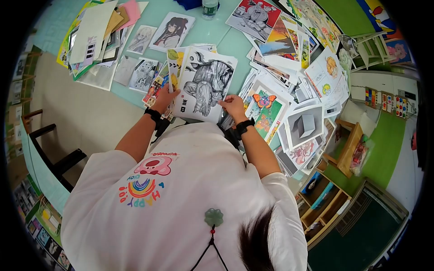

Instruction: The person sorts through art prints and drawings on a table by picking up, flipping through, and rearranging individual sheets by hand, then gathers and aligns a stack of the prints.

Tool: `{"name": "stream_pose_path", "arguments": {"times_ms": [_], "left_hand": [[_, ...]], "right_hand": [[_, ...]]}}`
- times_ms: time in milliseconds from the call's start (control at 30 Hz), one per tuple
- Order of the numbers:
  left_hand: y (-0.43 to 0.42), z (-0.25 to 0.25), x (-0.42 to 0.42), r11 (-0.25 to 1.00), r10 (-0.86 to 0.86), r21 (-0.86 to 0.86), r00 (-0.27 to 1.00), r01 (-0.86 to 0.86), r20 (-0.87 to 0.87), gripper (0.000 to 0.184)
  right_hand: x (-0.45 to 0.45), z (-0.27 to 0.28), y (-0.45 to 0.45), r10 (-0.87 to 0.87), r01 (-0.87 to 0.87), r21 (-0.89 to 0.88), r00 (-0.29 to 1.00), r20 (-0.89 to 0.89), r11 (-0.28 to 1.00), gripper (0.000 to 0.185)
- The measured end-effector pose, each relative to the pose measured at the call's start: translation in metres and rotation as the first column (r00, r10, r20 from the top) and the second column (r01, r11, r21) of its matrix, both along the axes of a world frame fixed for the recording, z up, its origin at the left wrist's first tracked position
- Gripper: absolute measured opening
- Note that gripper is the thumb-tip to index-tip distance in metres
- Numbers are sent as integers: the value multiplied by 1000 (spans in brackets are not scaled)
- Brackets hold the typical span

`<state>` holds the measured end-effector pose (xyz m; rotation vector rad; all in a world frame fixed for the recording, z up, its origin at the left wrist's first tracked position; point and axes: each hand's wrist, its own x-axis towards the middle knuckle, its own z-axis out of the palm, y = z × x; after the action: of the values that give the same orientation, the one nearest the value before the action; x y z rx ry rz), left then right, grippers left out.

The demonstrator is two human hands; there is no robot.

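"Where's the left hand (165, 98)?"

"At the left edge of the drawing (208, 81), fingers curled in and gripping there."

"And the right hand (234, 107)?"

"At the drawing's lower right edge, thumb and forefinger pinched together on it, the other fingers folded toward the palm."

"How about the wrists?"

"The left wrist (153, 115) is off the drawing's near left corner, the right wrist (244, 127) off its near right one. There's a dark band around each."

"Arms?"

"Left forearm (134, 137) and right forearm (261, 151) are bare, slanting inward to the drawing from either side."
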<state>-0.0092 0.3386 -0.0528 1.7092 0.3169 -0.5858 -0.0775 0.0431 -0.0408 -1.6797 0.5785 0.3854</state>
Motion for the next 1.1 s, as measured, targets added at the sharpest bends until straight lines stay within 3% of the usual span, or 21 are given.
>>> {"name": "stream_pose_path", "arguments": {"times_ms": [100,200,300,400,500,567,667,767,800,933,1033,1100], "left_hand": [[-2,9,-2,1000,-3,10,1000,3,6,35],[-2,12,-7,994,42,-102,999,-40,21,36],[4,-3,-8,994,37,-100,998,-32,45,34],[11,-21,-9,989,53,-145,993,-38,103,30],[7,12,-13,997,47,-68,993,-40,106,26],[13,1,-14,999,43,-38,994,-39,105,25],[15,-3,-16,997,66,-33,993,-63,100,24],[12,-2,-17,995,101,-30,992,-99,81,24],[12,-2,-17,994,113,-25,991,-111,71,23],[13,-3,-20,997,78,-4,992,-78,95,21],[9,13,-22,998,65,14,993,-67,94,20],[14,1,-24,998,58,0,994,-58,94,19]], "right_hand": [[-1,4,-2,78,-77,-107,997,8,991,21],[-4,-2,-6,157,-109,-389,983,95,915,18],[-8,3,-12,205,-77,-487,955,213,870,14],[-3,21,-19,161,-72,-378,964,212,923,10],[12,80,-29,40,47,-305,962,271,951,7],[25,121,-44,56,80,-411,950,308,908,7],[30,169,-65,416,-28,-867,885,210,498,4],[32,198,-68,555,-24,-971,824,115,238,8],[33,205,-64,583,18,-975,799,148,223,10],[39,193,-37,701,12,-975,693,169,223,6],[40,155,-17,776,-182,-921,607,170,344,21],[36,127,-1,753,-164,-817,519,405,553,44]]}}
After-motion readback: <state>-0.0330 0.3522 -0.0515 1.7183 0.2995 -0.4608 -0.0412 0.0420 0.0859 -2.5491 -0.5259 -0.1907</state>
